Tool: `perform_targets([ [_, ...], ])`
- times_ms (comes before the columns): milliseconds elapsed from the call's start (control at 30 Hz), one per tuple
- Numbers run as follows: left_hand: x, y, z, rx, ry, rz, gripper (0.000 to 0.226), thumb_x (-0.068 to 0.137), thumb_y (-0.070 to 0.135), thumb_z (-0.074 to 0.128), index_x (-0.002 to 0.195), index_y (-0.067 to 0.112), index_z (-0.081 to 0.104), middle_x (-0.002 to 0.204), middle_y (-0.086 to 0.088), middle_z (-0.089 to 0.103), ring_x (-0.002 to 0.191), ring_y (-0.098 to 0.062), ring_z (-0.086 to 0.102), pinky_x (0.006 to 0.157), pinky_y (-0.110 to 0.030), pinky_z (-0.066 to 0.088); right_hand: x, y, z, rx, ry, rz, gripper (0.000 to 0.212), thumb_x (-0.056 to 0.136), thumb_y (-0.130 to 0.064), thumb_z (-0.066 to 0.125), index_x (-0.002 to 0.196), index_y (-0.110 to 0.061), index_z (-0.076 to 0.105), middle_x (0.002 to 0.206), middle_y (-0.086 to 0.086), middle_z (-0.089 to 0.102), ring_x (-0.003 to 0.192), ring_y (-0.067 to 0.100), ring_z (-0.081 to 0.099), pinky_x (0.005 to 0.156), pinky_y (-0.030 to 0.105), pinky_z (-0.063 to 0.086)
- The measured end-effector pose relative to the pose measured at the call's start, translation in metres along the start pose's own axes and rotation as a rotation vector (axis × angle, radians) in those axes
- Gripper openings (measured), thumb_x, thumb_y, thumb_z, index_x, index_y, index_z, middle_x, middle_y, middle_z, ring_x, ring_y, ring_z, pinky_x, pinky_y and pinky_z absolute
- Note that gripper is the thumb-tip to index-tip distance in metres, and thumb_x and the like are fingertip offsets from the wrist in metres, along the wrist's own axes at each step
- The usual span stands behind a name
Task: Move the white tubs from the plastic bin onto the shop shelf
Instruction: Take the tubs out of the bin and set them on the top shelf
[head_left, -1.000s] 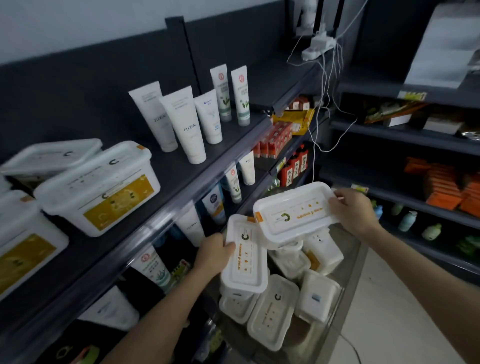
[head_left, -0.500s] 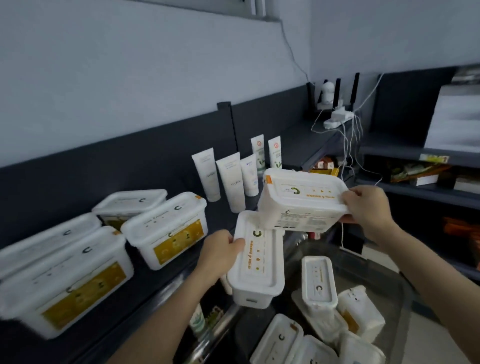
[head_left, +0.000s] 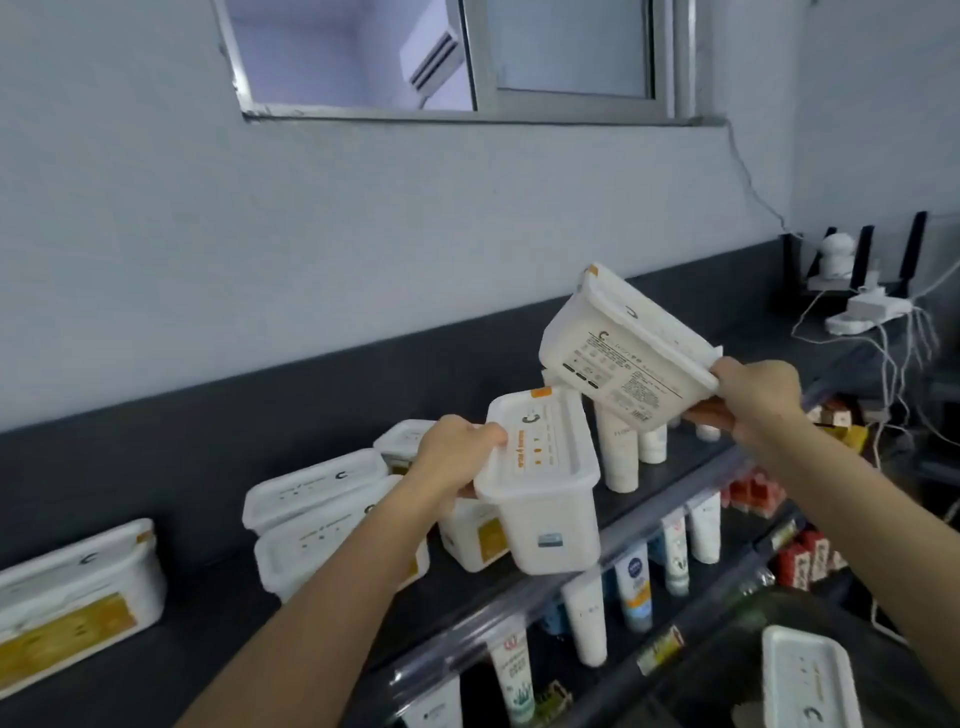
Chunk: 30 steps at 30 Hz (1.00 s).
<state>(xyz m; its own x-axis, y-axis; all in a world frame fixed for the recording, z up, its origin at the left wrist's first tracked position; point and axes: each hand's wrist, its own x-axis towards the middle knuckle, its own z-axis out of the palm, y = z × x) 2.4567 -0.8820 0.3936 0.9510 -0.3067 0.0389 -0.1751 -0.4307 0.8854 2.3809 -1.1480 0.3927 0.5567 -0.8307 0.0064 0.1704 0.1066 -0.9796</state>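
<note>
Your left hand (head_left: 452, 457) grips the upright tub (head_left: 540, 493) at its lid rim | right hand (head_left: 753, 400) pinches the tilted tub (head_left: 618, 364) endwise above the shelf (head_left: 218, 613) | seemingly light, stiff, slick: hold under rims.

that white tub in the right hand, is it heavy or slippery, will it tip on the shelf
Probably light: the right hand holds the tilted tub by one end alone. Likely stiff: its walls show no bending under that grip. Being wide and low, it should sit steady on the shelf.
</note>
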Motion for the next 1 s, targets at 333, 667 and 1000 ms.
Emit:
perform_targets([
  [333, 0.032, -0.020, -0.096, -0.216, 0.294, -0.070, 0.017, 0.089, 0.012, 0.059, 0.099, 0.000, 0.065, 0.091, -0.010, 0.074, 0.071, -0.020, 0.073, 0.050, -0.030, 0.057, -0.009, -0.006, 0.076, -0.039, -0.205, 0.072, 0.012, 0.090, -0.005, 0.057, 0.082, 0.002, 0.050, 0.085, 0.018, 0.062, 0.072, 0.035, 0.068, 0.058, 0.051, 0.059],
  [667, 0.084, -0.061, -0.161, -0.271, 0.487, -0.193, 0.011, 0.088, 0.007, 0.062, 0.094, 0.001, 0.054, 0.104, -0.020, 0.067, 0.077, -0.030, 0.070, 0.055, -0.042, 0.059, 0.003, 0.029, 0.179, -0.162, -0.325, 0.151, 0.010, 0.085, -0.002, 0.060, 0.091, 0.005, 0.057, 0.090, 0.022, 0.067, 0.077, 0.037, 0.070, 0.063, 0.052, 0.059],
  [1000, 0.107, -0.085, -0.172, -0.311, 0.445, -0.291, 0.028, 0.090, 0.013, 0.064, 0.111, -0.003, 0.056, 0.109, -0.022, 0.065, 0.090, -0.033, 0.068, 0.060, -0.045, 0.058, 0.006, 0.032, 0.229, -0.370, -0.436, 0.110, 0.017, 0.088, -0.008, 0.061, 0.098, 0.005, 0.059, 0.102, 0.022, 0.065, 0.080, 0.038, 0.069, 0.052, 0.042, 0.059],
])
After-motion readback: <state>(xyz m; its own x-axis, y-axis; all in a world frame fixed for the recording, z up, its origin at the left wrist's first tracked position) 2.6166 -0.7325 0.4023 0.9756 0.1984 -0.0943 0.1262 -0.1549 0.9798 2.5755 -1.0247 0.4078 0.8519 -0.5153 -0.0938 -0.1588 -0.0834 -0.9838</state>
